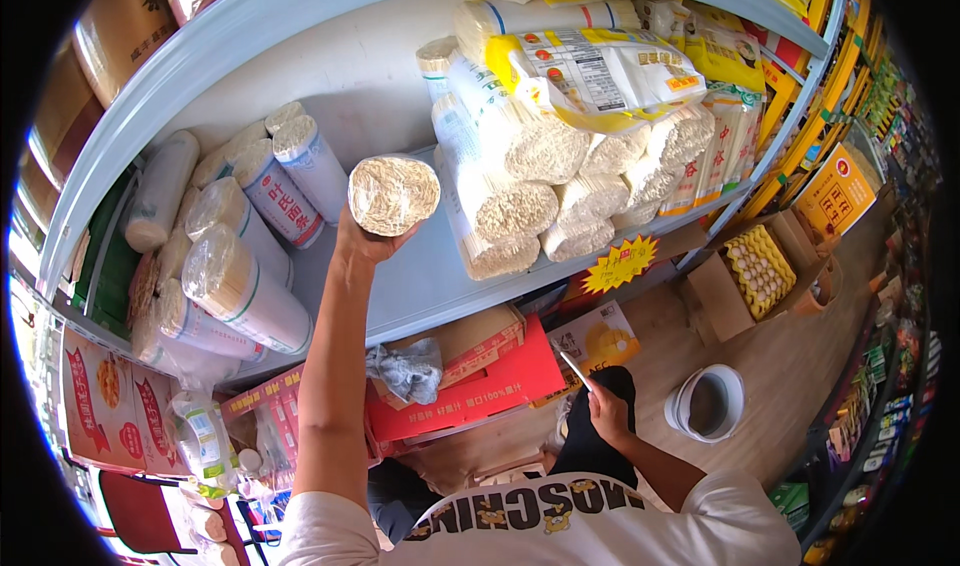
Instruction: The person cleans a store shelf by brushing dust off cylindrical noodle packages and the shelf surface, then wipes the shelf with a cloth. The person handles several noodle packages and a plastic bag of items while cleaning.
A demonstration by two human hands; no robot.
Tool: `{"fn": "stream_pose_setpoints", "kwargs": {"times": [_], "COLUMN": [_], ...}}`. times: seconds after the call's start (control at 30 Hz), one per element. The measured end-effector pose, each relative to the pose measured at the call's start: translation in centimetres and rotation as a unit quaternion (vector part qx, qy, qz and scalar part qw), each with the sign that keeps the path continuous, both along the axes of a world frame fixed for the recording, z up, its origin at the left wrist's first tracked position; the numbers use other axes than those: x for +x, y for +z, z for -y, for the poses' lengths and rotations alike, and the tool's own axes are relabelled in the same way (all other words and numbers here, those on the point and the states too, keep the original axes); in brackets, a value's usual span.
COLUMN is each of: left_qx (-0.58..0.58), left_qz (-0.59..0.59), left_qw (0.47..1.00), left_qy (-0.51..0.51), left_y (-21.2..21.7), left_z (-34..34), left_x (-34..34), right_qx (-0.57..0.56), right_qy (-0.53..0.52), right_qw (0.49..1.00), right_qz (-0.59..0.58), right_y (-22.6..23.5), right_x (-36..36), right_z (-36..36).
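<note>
My left hand [366, 238] is raised over the shelf [400, 301], its fingers wrapped around a bundle of dried noodles [394, 196] with the round end facing up. Left of it, several paper-wrapped noodle bundles [248, 286] stand and lean together. More noodle bundles [515, 211] lie stacked on the right, their cut ends facing me. A yellow and white plastic package [600, 71] rests on top of that stack. Lower down, near my knee, my right hand [610, 418] grips a thin white object [576, 370], seen nearly edge-on, whose kind I cannot make out.
A yellow starburst price sign [620, 264] hangs at the shelf's front edge. Below are a red carton [470, 391] and a grey cloth [405, 368]. On the floor at right stand a white bucket [704, 403] and an open box with an egg tray [759, 272].
</note>
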State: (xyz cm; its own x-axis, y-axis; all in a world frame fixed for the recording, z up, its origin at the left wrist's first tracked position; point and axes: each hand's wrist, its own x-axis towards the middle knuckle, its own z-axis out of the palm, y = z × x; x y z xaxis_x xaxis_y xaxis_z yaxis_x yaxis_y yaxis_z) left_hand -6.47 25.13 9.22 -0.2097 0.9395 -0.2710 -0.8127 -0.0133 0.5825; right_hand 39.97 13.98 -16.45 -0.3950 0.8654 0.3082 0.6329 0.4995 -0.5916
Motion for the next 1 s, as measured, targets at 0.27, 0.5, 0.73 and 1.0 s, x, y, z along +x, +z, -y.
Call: {"fn": "stream_pose_setpoints", "kwargs": {"times": [0.27,0.5,0.73,1.0], "left_qx": [-0.051,-0.115,-0.138,-0.188], "left_qz": [0.021,0.035,-0.055,-0.167], "left_qw": [0.998,0.993,0.989,0.967], "left_qy": [-0.03,-0.015,0.01,0.035], "left_y": [2.0,3.7,3.2,0.3], "left_z": [-4.3,-7.0,-7.5,-8.1], "left_x": [-2.7,-4.9,-5.6,-9.4], "right_qx": [-0.006,-0.011,-0.001,0.005], "right_qy": [0.0,-0.006,-0.007,0.006], "right_qw": [1.0,1.0,1.0,1.0], "right_qz": [0.013,0.02,0.015,0.013], "right_y": [0.3,0.4,0.0,-0.2], "right_x": [-0.4,-0.2,-0.4,-0.7], "right_z": [-0.4,-0.3,-0.3,-0.4]}}
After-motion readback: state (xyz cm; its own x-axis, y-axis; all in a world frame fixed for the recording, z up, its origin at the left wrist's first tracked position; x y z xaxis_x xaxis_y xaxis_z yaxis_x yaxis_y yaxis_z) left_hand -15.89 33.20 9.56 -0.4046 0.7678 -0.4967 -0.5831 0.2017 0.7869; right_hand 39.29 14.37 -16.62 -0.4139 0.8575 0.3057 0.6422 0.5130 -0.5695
